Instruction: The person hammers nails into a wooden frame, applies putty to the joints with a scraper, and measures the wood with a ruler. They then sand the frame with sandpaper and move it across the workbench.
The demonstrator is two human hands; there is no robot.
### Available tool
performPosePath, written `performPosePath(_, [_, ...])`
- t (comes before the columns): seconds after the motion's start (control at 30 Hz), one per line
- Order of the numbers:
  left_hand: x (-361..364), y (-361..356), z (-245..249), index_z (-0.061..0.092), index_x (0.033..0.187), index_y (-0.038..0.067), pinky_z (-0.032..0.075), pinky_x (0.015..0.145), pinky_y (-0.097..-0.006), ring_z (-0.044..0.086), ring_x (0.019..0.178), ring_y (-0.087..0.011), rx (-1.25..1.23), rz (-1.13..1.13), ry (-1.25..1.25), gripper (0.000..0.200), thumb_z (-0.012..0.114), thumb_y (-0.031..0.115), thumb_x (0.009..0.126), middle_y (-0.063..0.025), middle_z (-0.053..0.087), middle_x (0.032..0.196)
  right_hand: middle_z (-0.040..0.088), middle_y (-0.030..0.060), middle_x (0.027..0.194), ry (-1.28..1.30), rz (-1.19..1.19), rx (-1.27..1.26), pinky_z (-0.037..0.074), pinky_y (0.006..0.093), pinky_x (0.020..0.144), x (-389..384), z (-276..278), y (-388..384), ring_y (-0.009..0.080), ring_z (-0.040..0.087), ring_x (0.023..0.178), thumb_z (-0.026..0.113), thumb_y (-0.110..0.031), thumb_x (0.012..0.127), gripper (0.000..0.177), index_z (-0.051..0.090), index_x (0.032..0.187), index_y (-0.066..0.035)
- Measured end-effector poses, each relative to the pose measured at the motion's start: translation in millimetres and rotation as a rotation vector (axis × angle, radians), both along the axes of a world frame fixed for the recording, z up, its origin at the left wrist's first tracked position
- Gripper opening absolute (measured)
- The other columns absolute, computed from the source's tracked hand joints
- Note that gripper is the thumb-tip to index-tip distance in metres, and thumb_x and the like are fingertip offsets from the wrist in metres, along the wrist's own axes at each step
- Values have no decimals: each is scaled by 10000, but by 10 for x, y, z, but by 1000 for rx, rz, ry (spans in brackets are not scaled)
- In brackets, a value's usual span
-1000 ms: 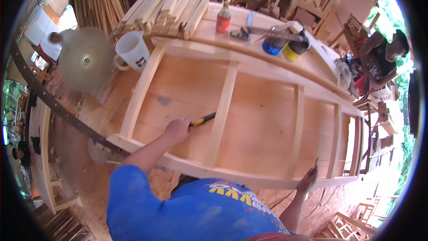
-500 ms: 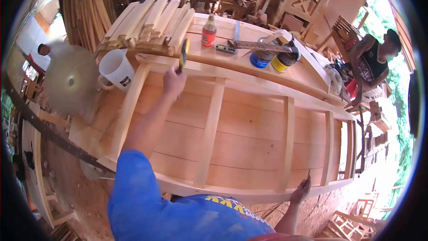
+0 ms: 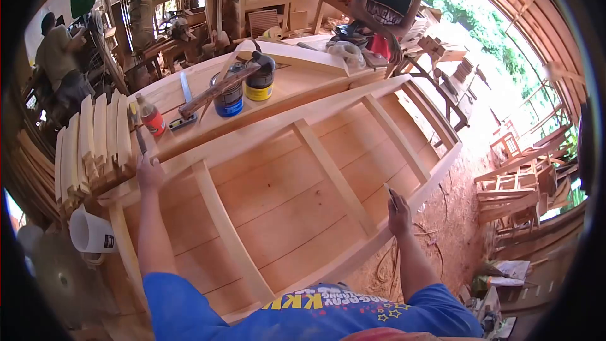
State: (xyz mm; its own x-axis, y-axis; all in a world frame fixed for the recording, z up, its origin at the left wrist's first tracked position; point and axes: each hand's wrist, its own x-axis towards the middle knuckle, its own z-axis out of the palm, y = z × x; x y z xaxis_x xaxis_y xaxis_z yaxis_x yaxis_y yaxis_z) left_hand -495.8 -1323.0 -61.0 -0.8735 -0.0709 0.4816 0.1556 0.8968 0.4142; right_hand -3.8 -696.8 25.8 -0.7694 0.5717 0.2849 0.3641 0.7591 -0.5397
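My left hand (image 3: 150, 173) is closed round a narrow tool (image 3: 137, 129) with yellow and black parts, over the far rail at the left end of a wooden frame (image 3: 243, 136). The tool points up beside a pile of light wood pieces (image 3: 95, 136) and a red-labelled bottle (image 3: 151, 117). My right hand (image 3: 399, 215) is closed on a thin, pointed object (image 3: 389, 191) above the near rail, right of a crosspiece (image 3: 334, 177). What this object is cannot be made out.
Blue-labelled (image 3: 228, 98) and yellow-labelled (image 3: 259, 85) cans stand on the far bench, with a hammer (image 3: 221, 88) across them. A white bucket (image 3: 91, 232) and blurred round fan (image 3: 63, 278) are at the left. A person (image 3: 388, 3) is behind the bench, another (image 3: 60, 57) far left.
The view has swung to the right, so the bench and frame appear further left and tilted. My left hand, still holding the tool, appears lower and further left. My right hand keeps its thin object.
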Motion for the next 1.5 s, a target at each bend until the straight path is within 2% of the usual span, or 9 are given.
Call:
performPosePath(0.17, [1412, 106, 569, 661, 1239, 2, 510, 1024, -488, 625, 1183, -425, 81, -35, 40, 354, 701, 126, 910, -231, 681, 1228, 681, 141, 1226, 82, 50, -38, 510, 328, 898, 36, -431, 241, 206, 640, 1051, 548, -84, 1042, 367, 615, 1399, -30])
performPosePath(0.23, [2061, 54, 765, 659, 1238, 7, 523, 992, -474, 641, 1144, -414, 191, -30, 93, 354, 703, 102, 900, -235, 680, 1209, 638, 175, 1376, 128, 72, -419, 465, 386, 1045, 61, -712, 524, 275, 601, 1244, 526, -192, 1082, 400, 585, 1407, 33])
performPosePath(0.3, [2632, -187, 714, 673, 1195, 2, 531, 969, -464, 666, 1096, -395, 266, 87, 29, 311, 682, 73, 892, -229, 694, 1150, 647, 118, 1153, 30, 62, -192, 488, 354, 920, 85, -831, 727, 230, 595, 1059, 474, -307, 1109, 471, 557, 1454, 4])
performPosePath(0.33, [2913, -289, 742, 682, 1166, -1, 534, 957, -463, 674, 1070, -392, 328, 146, 2, 289, 671, 57, 883, -224, 701, 1118, 526, -26, 957, 81, -15, -232, 378, 286, 681, 62, -737, 562, 107, 471, 825, 511, -397, 1089, 342, 652, 1206, -109])
performPosePath(0.63, [3899, -1764, 527, 699, 1168, 49, 538, 933, -469, 673, 1068, -408, 106, 598, -20, 296, 580, 67, 897, -182, 720, 1086, 635, 194, 1221, -68, 29, -105, 489, 427, 929, 19, -396, 293, 317, 604, 1078, 427, -381, 1124, 507, 572, 1406, 14])
performPosePath(0.83, [3918, -2511, 361, 668, 1305, 161, 515, 1008, -474, 616, 1227, -394, 99, 600, -784, 397, 585, 106, 922, -84, 669, 1333, 585, 252, 1407, -88, 50, -70, 448, 469, 1072, 8, -399, 300, 407, 576, 1257, 390, -377, 1130, 534, 530, 1462, 17])
performPosePath(1.03, [4013, -2504, 121, 605, 1409, 122, 510, 1042, -459, 595, 1289, -364, -189, 924, -471, 495, 596, 104, 914, -176, 623, 1392, 556, 260, 1455, -68, 83, -39, 413, 475, 1119, 3, -458, 358, 422, 525, 1342, 376, -362, 1132, 529, 528, 1463, 21])
performPosePath(1.43, [2872, -2449, 192, 201, 1618, 11, 439, 1118, -432, 506, 1387, -300, 1218, 642, -197, 908, 737, 198, 910, -243, 421, 1579, 554, 268, 1453, -139, 64, -5, 423, 474, 1118, -19, -405, 349, 422, 529, 1340, 389, -339, 1133, 518, 528, 1448, 48])
performPosePath(1.5, [2650, -2733, -175, 179, 1631, 31, 479, 1063, -420, 515, 1366, -299, 1176, 647, -162, 932, 743, 198, 908, -225, 413, 1587, 574, 261, 1428, -114, 78, 50, 437, 464, 1094, 30, -427, 315, 408, 553, 1306, 403, -324, 1134, 496, 536, 1442, 41])
